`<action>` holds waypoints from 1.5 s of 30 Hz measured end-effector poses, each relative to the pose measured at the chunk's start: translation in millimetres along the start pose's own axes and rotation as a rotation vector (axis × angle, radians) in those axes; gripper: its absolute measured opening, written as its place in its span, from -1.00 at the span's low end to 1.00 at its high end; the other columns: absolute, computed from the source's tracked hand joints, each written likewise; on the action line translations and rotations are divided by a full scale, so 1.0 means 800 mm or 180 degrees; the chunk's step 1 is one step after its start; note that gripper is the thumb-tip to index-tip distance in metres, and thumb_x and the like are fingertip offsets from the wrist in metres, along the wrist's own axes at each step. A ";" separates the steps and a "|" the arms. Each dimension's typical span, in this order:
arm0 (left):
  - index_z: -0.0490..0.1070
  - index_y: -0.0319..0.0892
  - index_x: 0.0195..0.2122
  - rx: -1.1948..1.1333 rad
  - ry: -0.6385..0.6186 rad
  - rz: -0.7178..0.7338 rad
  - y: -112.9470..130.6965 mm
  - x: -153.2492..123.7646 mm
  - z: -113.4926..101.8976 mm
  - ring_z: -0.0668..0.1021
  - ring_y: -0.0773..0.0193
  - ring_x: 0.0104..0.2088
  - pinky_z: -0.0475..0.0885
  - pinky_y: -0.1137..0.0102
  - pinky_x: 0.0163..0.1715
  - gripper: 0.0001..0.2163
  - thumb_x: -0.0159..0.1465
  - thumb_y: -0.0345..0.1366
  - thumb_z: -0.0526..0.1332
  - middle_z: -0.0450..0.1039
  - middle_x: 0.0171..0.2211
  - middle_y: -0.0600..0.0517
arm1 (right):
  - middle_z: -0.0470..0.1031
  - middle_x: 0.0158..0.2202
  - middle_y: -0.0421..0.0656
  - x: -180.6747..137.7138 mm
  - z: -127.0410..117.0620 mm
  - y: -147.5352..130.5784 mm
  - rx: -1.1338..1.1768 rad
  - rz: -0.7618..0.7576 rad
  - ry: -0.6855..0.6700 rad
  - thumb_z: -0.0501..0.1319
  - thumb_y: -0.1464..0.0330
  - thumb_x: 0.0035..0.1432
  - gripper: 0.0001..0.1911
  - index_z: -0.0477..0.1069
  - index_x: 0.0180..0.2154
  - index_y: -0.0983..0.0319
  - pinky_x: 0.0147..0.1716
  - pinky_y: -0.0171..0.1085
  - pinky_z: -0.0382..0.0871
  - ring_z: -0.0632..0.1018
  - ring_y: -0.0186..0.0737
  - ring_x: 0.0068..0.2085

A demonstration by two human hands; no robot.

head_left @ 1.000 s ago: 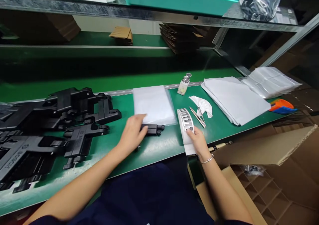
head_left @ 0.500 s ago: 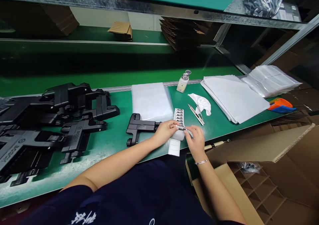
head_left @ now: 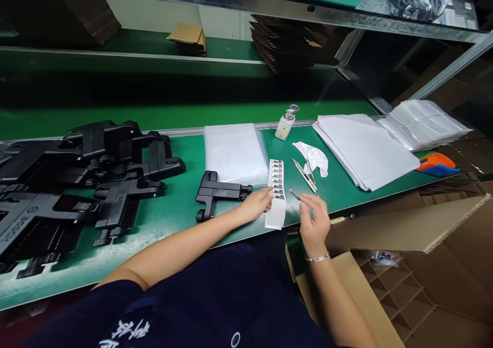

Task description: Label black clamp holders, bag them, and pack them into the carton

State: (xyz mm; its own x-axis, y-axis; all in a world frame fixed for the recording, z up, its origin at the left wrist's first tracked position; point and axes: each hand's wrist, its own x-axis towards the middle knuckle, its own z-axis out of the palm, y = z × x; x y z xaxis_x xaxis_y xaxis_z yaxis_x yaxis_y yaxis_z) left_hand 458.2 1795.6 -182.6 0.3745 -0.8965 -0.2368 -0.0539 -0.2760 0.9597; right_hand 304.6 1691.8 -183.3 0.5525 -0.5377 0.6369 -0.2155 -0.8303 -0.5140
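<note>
My left hand (head_left: 257, 205) lies on the green bench with its fingers closed at the left edge of a strip of printed labels (head_left: 277, 179). The strip lies flat, and its near end is blank backing. My right hand (head_left: 315, 218) is raised off to the right of the strip, pinching a small, blurred label (head_left: 295, 195) between thumb and fingers. Left of the strip rests a black plastic bracket with knobs (head_left: 221, 190). Tweezers (head_left: 305, 175) and a crumpled white cloth (head_left: 314, 158) lie beyond my right hand.
Several black brackets (head_left: 119, 200) crowd the bench's left side. Clear plastic bags (head_left: 235, 150), a pump bottle (head_left: 284, 126) and white sheets (head_left: 365, 150) lie along the back. An orange and blue tool (head_left: 438, 163) sits at right. An open carton (head_left: 408, 296) stands below the bench's right edge.
My right hand has moved right, away from the strip, carrying a small label. The strip, bent up between both hands before, now lies flat with my left hand still at its edge.
</note>
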 end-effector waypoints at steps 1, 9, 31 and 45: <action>0.17 -0.26 0.25 0.0403 -0.0062 0.0043 0.006 -0.011 -0.003 0.59 0.17 -0.36 0.48 0.30 -0.28 -0.50 0.32 -0.20 0.06 0.56 -0.35 -0.06 | 0.53 -0.04 -0.05 -0.003 0.004 -0.002 0.0149 0.0215 -0.0258 0.05 0.34 0.32 -0.64 0.33 0.12 0.10 0.01 0.01 0.37 0.53 -0.05 -0.03; 0.34 -0.14 0.17 0.2561 0.1036 0.0348 0.025 -0.077 -0.165 0.49 0.03 0.08 0.37 0.15 0.08 -0.59 0.35 -0.22 -0.04 0.49 0.05 -0.07 | 0.40 0.12 0.10 -0.020 0.048 0.025 -0.0296 0.0038 -0.1754 0.03 0.31 0.29 -0.46 0.10 0.28 0.20 0.14 0.26 0.15 0.43 0.11 0.12; 0.26 -0.19 0.13 0.1643 0.1667 0.0381 -0.067 -0.105 -0.109 0.14 0.03 0.30 0.17 0.05 0.26 -0.63 0.31 -0.42 -0.05 0.11 0.25 -0.15 | 0.42 -0.07 -0.05 0.034 0.130 -0.109 0.1274 0.1229 -0.1965 0.19 0.27 0.11 -0.81 0.40 -0.51 0.19 0.08 -0.01 0.17 0.41 -0.03 0.03; 0.26 -0.15 0.14 0.1559 0.1617 0.0401 -0.065 -0.106 -0.111 0.14 0.03 0.31 0.14 0.03 0.28 -0.63 0.32 -0.41 -0.04 0.12 0.26 -0.13 | 0.43 -0.10 -0.06 0.043 0.129 -0.110 0.1207 0.1220 -0.2162 0.21 0.26 0.12 -0.80 0.42 -0.50 0.18 0.09 0.00 0.20 0.42 -0.03 0.04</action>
State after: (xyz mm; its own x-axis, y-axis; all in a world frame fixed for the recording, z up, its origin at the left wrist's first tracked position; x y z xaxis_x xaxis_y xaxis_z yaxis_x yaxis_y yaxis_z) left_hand 511.8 1916.5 -199.4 0.7164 -0.6925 0.0856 -0.4897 -0.4117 0.7686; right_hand 425.5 1761.4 -175.4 0.8839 -0.4661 -0.0385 -0.2691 -0.4396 -0.8569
